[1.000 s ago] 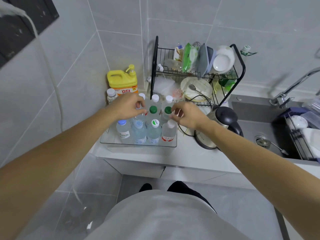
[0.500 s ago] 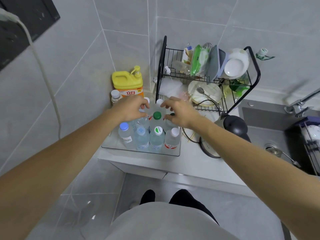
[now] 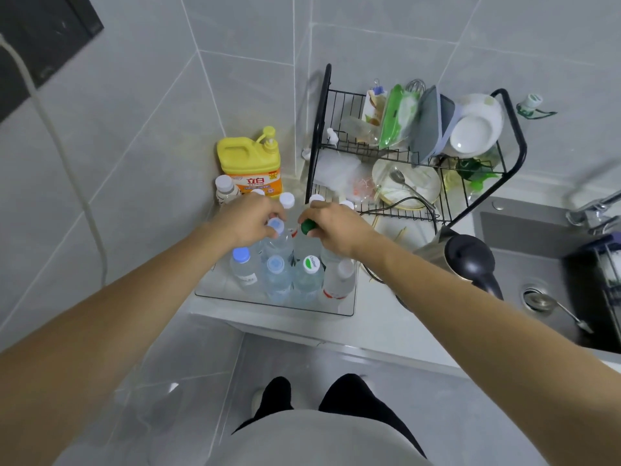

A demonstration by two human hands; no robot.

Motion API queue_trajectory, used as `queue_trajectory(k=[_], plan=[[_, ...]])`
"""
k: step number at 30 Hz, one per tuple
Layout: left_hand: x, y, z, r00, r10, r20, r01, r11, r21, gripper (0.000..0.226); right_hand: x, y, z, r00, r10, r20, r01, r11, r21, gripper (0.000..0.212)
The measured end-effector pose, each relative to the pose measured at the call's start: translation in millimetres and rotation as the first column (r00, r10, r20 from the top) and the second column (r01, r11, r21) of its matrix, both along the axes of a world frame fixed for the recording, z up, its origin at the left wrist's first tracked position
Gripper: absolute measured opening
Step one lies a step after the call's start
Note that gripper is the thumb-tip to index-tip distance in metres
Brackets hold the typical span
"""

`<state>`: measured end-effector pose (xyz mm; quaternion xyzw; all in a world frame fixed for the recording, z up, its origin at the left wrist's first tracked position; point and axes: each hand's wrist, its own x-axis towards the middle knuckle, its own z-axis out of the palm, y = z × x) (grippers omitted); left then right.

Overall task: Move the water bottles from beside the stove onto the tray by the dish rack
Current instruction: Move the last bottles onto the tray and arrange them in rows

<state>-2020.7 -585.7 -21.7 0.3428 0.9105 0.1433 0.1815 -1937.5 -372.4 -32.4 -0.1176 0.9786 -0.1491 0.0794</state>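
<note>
1. Far left on the counter, a yellow detergent jug [image 3: 249, 163] stood against the wall, with a small white-capped bottle [image 3: 224, 187] right beside it.
2. The clear tray [image 3: 215, 290] sat in front of those, packed with upright water bottles [image 3: 275, 274], caps in blue, white and green.
3. The left hand [image 3: 250, 218] was curled over a blue-capped bottle [image 3: 276, 227] in the middle of the tray, fingers closed on its neck.
4. Just next to it, the right hand [image 3: 331, 227] had its fingers pinched around a green-capped bottle [image 3: 308, 227], also inside the tray.
5. Behind the hands was the black dish rack [image 3: 416, 153], loaded with plates and bowls, touching the tray's back corner as far as I could tell.
6. A dark kettle [image 3: 467, 260] stood near the tray's right, then the sink [image 3: 537, 243].
</note>
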Motion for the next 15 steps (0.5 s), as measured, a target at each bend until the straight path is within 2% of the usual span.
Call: queue_trajectory(k=[4, 15], plan=[[-4.5, 2.2, -2.6, 1.0, 0.002, 0.006, -0.002, 1.0, 0.012, 0.024, -6.5, 1.6, -2.5, 0.999, -0.038, -0.011, 0.038, 0.999, -0.01, 0.032], [-10.1, 6.1, -1.6, 0.999, 0.023, 0.037, -0.024, 0.999, 0.039, 0.029, -8.4, 2.2, -5.0, 1.0, -0.001, -0.022, 0.0, 0.999, -0.041, 0.029]])
